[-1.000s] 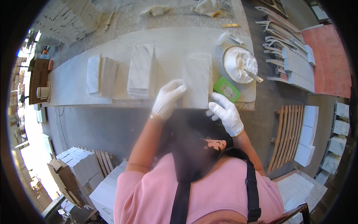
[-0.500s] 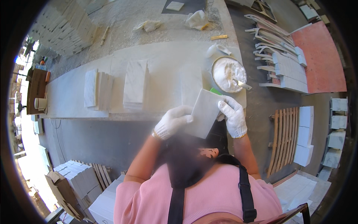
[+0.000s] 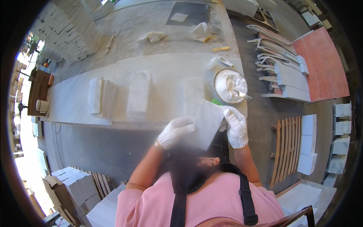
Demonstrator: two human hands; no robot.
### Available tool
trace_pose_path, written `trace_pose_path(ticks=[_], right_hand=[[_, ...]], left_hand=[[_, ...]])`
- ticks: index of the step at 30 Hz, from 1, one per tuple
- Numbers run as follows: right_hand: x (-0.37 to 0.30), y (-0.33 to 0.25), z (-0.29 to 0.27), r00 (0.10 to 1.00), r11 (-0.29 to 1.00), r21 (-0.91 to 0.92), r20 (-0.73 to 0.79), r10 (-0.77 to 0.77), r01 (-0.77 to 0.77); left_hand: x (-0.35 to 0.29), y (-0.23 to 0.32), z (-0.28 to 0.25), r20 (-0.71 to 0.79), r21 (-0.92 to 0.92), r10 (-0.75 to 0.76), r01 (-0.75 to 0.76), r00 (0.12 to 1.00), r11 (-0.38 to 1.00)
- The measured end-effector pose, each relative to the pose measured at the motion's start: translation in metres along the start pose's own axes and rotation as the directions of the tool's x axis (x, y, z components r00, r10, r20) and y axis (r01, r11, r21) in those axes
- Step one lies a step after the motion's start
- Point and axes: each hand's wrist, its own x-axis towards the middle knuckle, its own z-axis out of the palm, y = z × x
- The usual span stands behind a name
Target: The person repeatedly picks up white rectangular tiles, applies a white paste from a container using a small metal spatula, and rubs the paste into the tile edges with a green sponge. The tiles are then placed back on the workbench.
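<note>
A white marble tile (image 3: pixel 207 125) with faint grey veins is held up, tilted, in front of the bench's near edge. My left hand (image 3: pixel 175 132), in a white knit glove, grips its left edge. My right hand (image 3: pixel 236 126), gloved the same way, is closed on its upper right edge, with some fingers hidden behind it. Beyond the tile's top corner, a bit of something green (image 3: pixel 217 102) shows; whether it is held or lies on the bench I cannot tell. Past my right hand stands a round bowl (image 3: pixel 216 92) of white paste or powder, with a scraper-like tool (image 3: pixel 244 95) in it.
On the pale bench (image 3: pixel 166 62) lie stacked tiles (image 3: pixel 139 92) and another tile stack (image 3: pixel 96 95) farther left. Cloths (image 3: pixel 200 32) and a yellowish strip (image 3: pixel 221 49) lie toward the back. A wooden pallet (image 3: pixel 286 145) and white blocks (image 3: pixel 309 128) stand at right.
The whole view has shifted, so the bench and bowl sit lower in the picture. Both hands still hold the tile, whose veins now show more clearly.
</note>
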Motion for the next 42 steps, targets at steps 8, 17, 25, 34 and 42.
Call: trace_pose_path(ticks=[8, 17, 25, 34, 42], right_hand=[[-0.003, 0.005, 0.007, 0.990, 0.994, 0.008, 0.093, 0.108, -0.109], [0.000, 0.035, -0.004, 0.976, 0.745, -0.633, 0.184, -0.119, 0.211], [0.002, 0.035, -0.013, 0.992, 0.637, -0.761, 0.089, -0.085, 0.123], [-0.002, 0.047, 0.001, 0.985, 0.816, -0.578, 0.144, 0.090, 0.010], [-0.011, 0.040, 0.013, 0.949, 0.897, -0.404, 0.173, 0.264, -0.177]], left_hand=[[-0.042, 0.039, -0.047, -0.399, 0.123, 0.189, -0.152, 0.897, 0.981], [-0.042, 0.081, -0.150, -0.565, 0.443, 0.321, -0.049, 0.760, 0.895], [-0.041, 0.092, -0.144, -0.636, 0.730, 0.449, 0.301, 0.628, 0.613], [-0.017, 0.034, -0.038, -0.327, 0.621, 0.284, -0.021, 0.901, 0.784], [0.027, -0.009, -0.032, -0.353, 0.443, 0.091, 0.080, 0.931, 0.893]])
